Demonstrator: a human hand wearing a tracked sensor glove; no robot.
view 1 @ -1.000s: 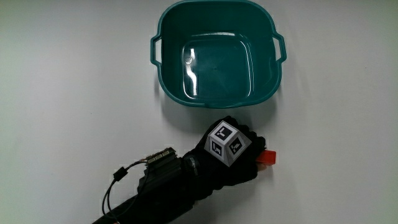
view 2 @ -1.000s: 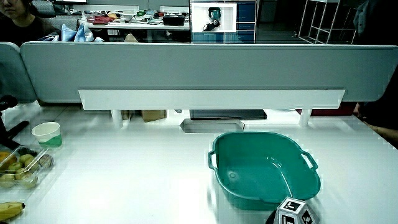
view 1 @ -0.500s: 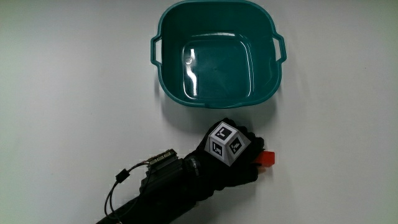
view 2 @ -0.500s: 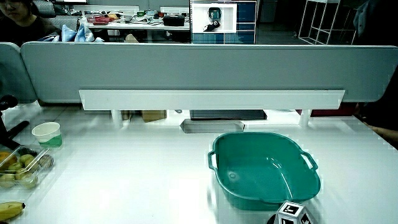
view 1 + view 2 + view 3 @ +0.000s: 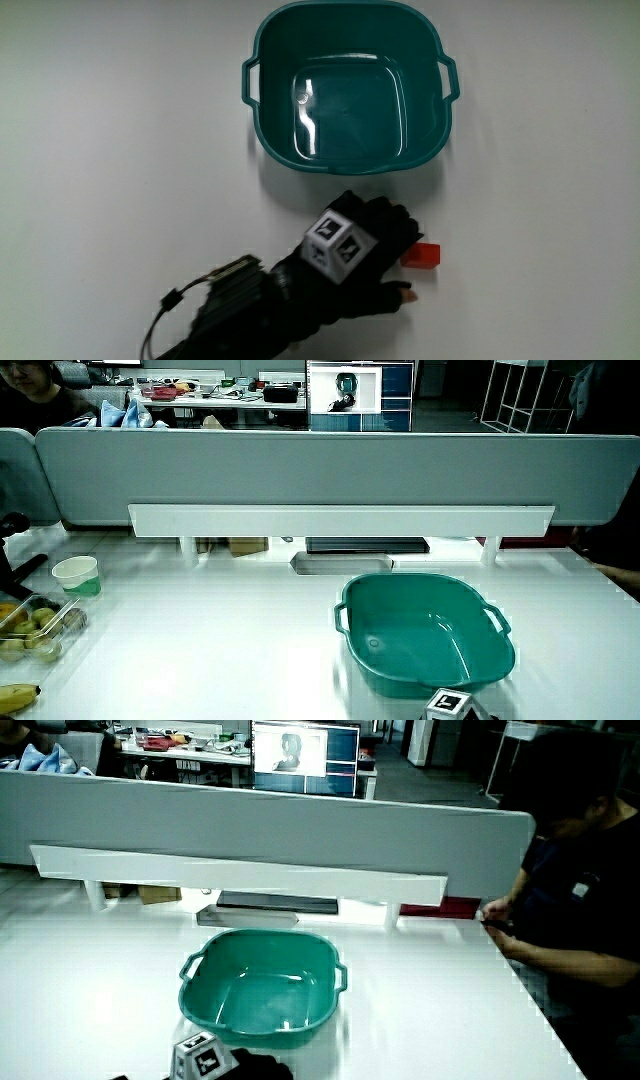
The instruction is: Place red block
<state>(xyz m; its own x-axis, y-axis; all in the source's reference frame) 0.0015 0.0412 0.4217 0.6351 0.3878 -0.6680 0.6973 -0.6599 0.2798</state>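
Note:
A small red block (image 5: 422, 257) lies on the white table, nearer to the person than the teal basin (image 5: 348, 35). The gloved hand (image 5: 365, 250) rests beside the block, its fingers relaxed and its fingertips (image 5: 405, 232) just short of it, holding nothing. The patterned cube (image 5: 335, 243) sits on the hand's back. The basin has nothing in it. In both side views only the cube (image 5: 447, 705) (image 5: 197, 1057) and a bit of glove show, close to the basin (image 5: 425, 660) (image 5: 200, 1005); the block is out of sight there.
In a side view a paper cup (image 5: 77, 575), a clear box of fruit (image 5: 35, 628) and a banana (image 5: 15, 698) stand well away from the basin. The low grey partition (image 5: 320, 475) runs along the table.
The hand has drawn back toward the person and away from the block, which now lies uncovered on the table where it was. The basin has not moved.

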